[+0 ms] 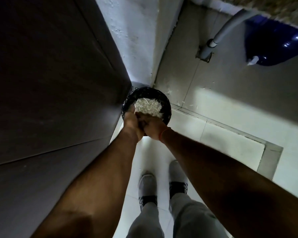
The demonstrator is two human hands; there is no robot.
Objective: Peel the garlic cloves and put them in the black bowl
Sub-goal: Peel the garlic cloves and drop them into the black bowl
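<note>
Garlic skins heaped in black bin; left hand and right hand pressed together above it, grip unclear.

One head view looks steeply down past both arms. Floor and shoes lie far below.

The pale tiled floor carried a round black bin under the hands and white papery scraps just beyond.
</note>
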